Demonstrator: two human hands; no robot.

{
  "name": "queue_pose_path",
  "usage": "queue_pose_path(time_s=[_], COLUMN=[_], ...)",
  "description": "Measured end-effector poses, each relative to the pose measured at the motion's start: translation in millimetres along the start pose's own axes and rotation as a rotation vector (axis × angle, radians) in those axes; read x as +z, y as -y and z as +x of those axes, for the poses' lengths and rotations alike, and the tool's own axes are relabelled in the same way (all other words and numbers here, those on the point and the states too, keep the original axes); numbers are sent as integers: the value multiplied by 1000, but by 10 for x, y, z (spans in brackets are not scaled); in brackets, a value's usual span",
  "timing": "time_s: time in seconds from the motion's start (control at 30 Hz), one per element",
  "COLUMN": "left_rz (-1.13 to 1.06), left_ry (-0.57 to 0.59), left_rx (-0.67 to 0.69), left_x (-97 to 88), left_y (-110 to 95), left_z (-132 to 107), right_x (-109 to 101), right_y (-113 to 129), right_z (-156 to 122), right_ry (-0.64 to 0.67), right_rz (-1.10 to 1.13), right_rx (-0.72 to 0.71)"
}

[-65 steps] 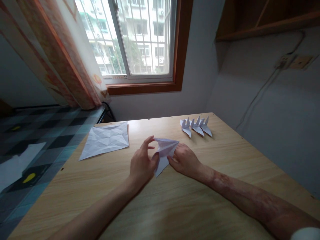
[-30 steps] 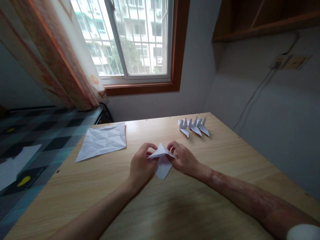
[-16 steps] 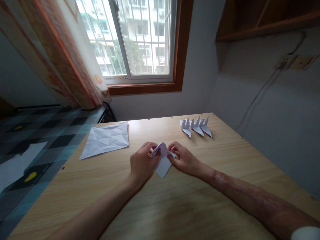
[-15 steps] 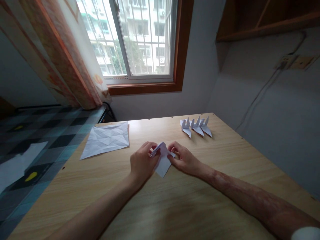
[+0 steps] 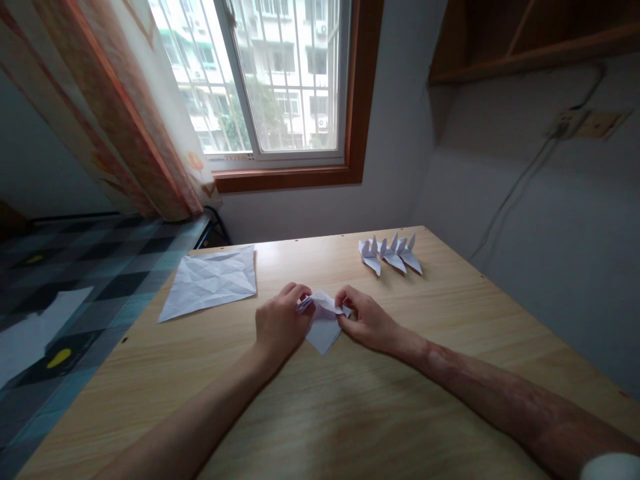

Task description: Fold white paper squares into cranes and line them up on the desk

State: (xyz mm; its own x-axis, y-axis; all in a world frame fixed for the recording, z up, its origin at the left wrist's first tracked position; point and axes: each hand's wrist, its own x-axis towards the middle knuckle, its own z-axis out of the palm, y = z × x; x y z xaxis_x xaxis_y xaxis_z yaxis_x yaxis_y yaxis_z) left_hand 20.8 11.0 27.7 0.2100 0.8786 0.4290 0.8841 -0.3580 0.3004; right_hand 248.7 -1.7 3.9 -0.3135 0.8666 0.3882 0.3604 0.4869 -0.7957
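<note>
A folded white sheet of paper (image 5: 324,330) is held between my two hands above the middle of the wooden table (image 5: 320,413). My left hand (image 5: 285,317) pinches its left side, where several layers show edge-on. My right hand (image 5: 364,315) grips the right side between thumb and fingers, near a small pointed flap. The upper part of the paper spreads as a flap between the hands, and a corner points down toward me. The fingers hide part of the folds.
A creased square sheet (image 5: 213,280) lies at the table's back left. Three folded paper cranes (image 5: 393,255) stand in a row at the back right. Loose white paper (image 5: 45,327) rests on the checked bed (image 5: 125,247) to the left. A window (image 5: 280,80) is behind.
The paper's upper layer, which stood narrow and raised at the left, is now spread wider and lower between my hands. My left hand has shifted slightly left; the right stays nearly in place.
</note>
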Motion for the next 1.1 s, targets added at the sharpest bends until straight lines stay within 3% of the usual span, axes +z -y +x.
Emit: queue_pose_path(time_s=[0.23,0.43,0.53,0.67,0.83,1.0,1.1], left_rz=[9,-77,-79,-63,-121,-170,-167], left_ry=[109,253,344,428,360,256,189], left_rx=[207,409,525,588,622,633,632], left_x=[30,40,71,58,-87,-105,-52], left_y=[87,220,323,388,311,262,283], left_z=[-15,-16,-40,-66,-55,-57,-62], right_x=[-16,-48,-93,-182,-237,-231,-234], right_y=[-69,-167,-179,-150,-137,-131,-104], right_z=[6,2,-16,-49,-81,-71,-54], right_ry=[-91,-95,-12,257,380,398,329], right_rz=[-103,-278,-377,-442,-520,-518,-498], right_rx=[-16,-80,-154,-290,-219,-203,-230])
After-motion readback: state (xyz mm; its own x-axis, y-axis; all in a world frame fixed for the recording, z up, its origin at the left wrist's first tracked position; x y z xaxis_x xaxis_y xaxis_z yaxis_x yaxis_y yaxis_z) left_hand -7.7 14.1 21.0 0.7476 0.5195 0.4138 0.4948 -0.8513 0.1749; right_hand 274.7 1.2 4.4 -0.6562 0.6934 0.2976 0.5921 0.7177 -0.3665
